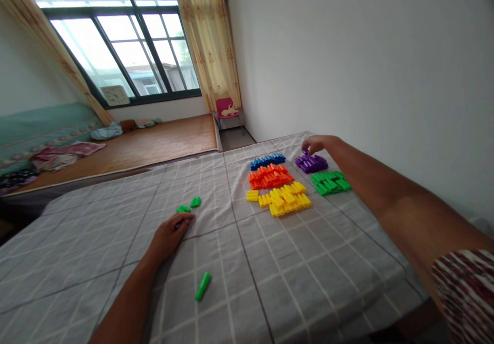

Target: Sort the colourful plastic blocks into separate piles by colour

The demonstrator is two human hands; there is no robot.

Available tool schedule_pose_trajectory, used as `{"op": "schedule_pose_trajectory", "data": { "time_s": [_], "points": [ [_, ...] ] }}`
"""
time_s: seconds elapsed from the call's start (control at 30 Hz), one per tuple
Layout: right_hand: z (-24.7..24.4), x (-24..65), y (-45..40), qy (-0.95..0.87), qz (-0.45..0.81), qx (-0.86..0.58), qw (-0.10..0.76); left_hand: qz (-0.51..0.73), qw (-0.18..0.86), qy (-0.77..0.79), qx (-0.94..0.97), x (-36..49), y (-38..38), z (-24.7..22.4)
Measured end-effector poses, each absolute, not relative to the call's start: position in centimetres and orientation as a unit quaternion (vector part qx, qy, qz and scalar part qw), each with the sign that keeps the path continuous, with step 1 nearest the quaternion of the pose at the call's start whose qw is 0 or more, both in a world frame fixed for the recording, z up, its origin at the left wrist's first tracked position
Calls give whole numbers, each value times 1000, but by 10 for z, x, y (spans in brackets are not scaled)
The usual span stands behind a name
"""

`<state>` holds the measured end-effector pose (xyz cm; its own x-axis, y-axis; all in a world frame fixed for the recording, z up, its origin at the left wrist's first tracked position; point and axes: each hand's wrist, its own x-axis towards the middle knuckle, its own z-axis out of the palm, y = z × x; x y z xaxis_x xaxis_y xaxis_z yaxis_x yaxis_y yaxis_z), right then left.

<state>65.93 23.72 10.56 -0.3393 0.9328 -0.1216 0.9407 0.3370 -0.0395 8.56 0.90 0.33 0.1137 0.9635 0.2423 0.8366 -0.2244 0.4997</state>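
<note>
My right hand [316, 143] reaches out over the pile of purple tube-like plastic pieces [312, 164], its fingertips closed on a purple piece [305, 152]. On the cloth at the left rests my left hand [172, 232], its fingers curled; what they hold, if anything, is hidden. Just beyond those fingers lie small green pieces [195, 202]. Nearer to me, a single green tapered piece [203, 286] lies on its side. Piles of blue pieces [267, 161], orange pieces [270, 176], yellow pieces [287, 199] and green pieces [331, 183] sit grouped by colour between my hands, close to the purple ones.
A grey checked cloth [116, 251] covers the surface, with some creases. A white wall [347, 66] runs along the right. Beyond the far edge are a mat-covered bed [165, 138], a pink chair [227, 108] with a soft toy, and a window with a clock.
</note>
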Motion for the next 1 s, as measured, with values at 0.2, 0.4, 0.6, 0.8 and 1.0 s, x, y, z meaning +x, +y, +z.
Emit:
{"op": "schedule_pose_trajectory", "data": {
  "time_s": [0.2, 0.4, 0.6, 0.8, 1.0],
  "points": [
    [101, 656, 238, 789, -76, 597, 125, 267, 123, 610, 736, 88, 8, 6],
    [111, 657, 230, 790, -57, 606, 76, 266, 121, 611, 736, 89, 7, 8],
    [121, 589, 190, 825, 36, 564, -17, 271, 118, 616, 730, 92, 7, 4],
    [88, 474, 123, 934, -48, 354, 7, 275, 122, 610, 733, 94, 5, 2],
    [67, 421, 102, 926, -16, 366, 96, 288, 110, 601, 737, 94, 5, -5]
  ]
}}
